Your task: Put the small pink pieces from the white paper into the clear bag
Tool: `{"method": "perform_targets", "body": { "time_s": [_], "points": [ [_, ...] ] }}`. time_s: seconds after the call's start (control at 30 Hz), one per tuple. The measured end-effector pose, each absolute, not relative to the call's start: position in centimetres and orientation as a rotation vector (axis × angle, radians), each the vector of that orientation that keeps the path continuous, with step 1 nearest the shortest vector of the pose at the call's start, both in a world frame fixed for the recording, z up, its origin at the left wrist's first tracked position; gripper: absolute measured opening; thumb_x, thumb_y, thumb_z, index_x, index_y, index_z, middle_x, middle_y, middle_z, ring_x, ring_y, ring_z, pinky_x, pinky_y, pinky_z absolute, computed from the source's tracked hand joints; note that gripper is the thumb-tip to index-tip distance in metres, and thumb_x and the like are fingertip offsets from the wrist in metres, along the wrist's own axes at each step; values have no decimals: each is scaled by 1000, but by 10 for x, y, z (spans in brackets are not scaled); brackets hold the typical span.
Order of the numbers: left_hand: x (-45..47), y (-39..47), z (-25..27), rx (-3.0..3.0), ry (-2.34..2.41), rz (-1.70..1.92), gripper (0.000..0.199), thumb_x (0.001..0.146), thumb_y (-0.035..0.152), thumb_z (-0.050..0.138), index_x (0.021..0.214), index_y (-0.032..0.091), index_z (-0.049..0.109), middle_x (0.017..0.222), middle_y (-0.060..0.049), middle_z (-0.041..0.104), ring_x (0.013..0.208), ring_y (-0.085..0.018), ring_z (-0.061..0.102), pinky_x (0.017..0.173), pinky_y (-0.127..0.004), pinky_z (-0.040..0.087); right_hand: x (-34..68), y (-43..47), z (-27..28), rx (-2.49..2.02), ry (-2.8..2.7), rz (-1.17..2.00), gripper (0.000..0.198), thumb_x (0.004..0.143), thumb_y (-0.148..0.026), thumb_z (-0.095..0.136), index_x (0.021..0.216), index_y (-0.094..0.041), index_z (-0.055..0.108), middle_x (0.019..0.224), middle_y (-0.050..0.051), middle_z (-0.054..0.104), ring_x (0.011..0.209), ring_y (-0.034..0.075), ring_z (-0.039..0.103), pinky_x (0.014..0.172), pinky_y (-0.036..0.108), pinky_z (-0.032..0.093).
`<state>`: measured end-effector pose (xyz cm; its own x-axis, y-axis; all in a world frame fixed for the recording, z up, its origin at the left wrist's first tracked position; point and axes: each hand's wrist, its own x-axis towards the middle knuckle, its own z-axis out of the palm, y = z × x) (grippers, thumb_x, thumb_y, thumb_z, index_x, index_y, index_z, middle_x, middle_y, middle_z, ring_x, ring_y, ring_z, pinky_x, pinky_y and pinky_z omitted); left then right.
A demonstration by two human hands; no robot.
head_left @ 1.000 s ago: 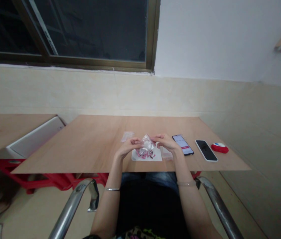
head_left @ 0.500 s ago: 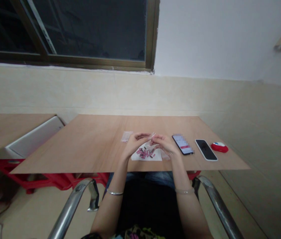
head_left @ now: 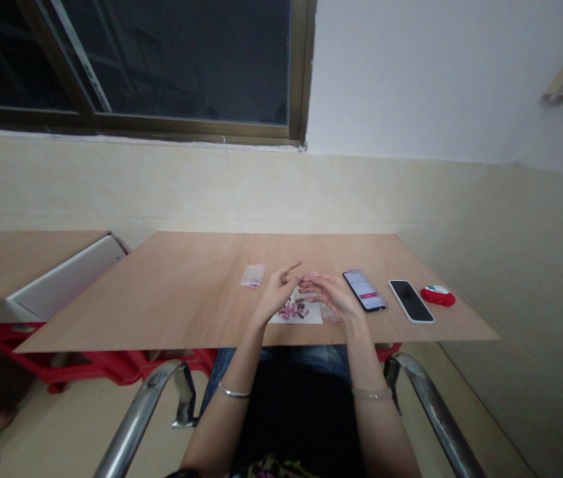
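Note:
My left hand (head_left: 280, 290) is over the left side of a white sheet of paper (head_left: 311, 317), its index finger stretched out and the thumb apart. From the right, my right hand (head_left: 334, 292) reaches toward it with loosely spread, slightly bent fingers. The fingertips of both hands nearly meet; whether they touch is unclear. A faint shine shows at the right fingertips, too small to name. Below the hands, small pink and dark pieces (head_left: 295, 309) lie scattered on the paper, partly hidden by my left hand. Left of the hands lie small clear plastic bags (head_left: 252, 275) with some pink at their lower edge.
A phone with a lit screen (head_left: 364, 291), a dark-screened phone in a white case (head_left: 411, 301) and a red and white object (head_left: 437, 295) lie to the right on the wooden table (head_left: 186, 285). Clear plastic (head_left: 330, 313) lies under my right wrist. Metal chair arms (head_left: 137, 418) flank me.
My fingers pinched a small clear piece of plastic between both hands; now the left fingers have opened out and the right fingers have loosened. Pink now shows at the bags on the left.

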<state>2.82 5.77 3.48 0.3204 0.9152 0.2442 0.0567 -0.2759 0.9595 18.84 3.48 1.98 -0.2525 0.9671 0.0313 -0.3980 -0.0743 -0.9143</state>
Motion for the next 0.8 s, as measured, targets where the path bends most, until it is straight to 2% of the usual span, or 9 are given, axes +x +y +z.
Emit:
{"method": "perform_targets", "body": {
  "time_s": [0.13,0.23,0.33,0.4,0.5,0.57,0.7,0.8],
  "points": [
    [28,56,36,1632,939,1114,45,80,28,54,123,13,51,81,-5,69,75,-15,64,65,-24,49,189,33,23,-844,-1055,1550,22,72,-33,65,85,-14,65,84,8,68,78,18,64,58,24,51],
    [30,53,38,1583,872,1067,49,77,28,59,121,11,51,80,-6,69,73,-16,63,64,-25,48,190,34,21,-843,-1045,1552,21,69,-32,67,81,-15,64,82,7,68,76,18,64,58,25,51],
    [34,51,38,1520,773,1041,43,70,27,66,109,10,56,90,-9,69,81,-18,64,71,-28,49,190,35,19,-849,-1035,1523,18,69,-31,66,78,-15,64,78,5,67,72,18,64,55,25,52],
    [35,52,36,1518,765,1050,33,68,27,67,96,10,60,87,-9,68,79,-17,63,72,-28,49,188,34,18,-877,-1063,1495,17,70,-31,64,75,-15,64,76,5,65,69,18,64,53,25,52],
    [34,55,31,1615,846,1049,20,72,30,62,77,10,61,72,-5,65,67,-14,59,64,-24,46,185,32,21,-907,-1132,1466,16,71,-30,60,73,-14,63,72,5,63,68,17,63,52,25,52],
    [31,56,28,1693,904,1030,23,77,33,56,71,11,60,65,-3,60,61,-12,55,57,-21,43,183,30,24,-919,-1156,1443,16,72,-30,57,70,-15,62,69,4,62,66,16,61,50,25,52],
    [29,56,25,1783,902,924,31,82,40,49,72,12,57,61,0,54,52,-9,49,47,-19,36,178,29,25,-966,-1163,1435,22,75,-36,52,67,-15,57,63,3,59,56,14,59,42,23,49],
    [33,55,24,1822,821,869,33,85,41,43,71,13,54,60,0,52,53,-9,49,50,-20,39,173,32,19,-987,-1174,1469,24,76,-40,51,77,-16,57,60,1,57,51,14,57,37,22,46]
  ]
}}
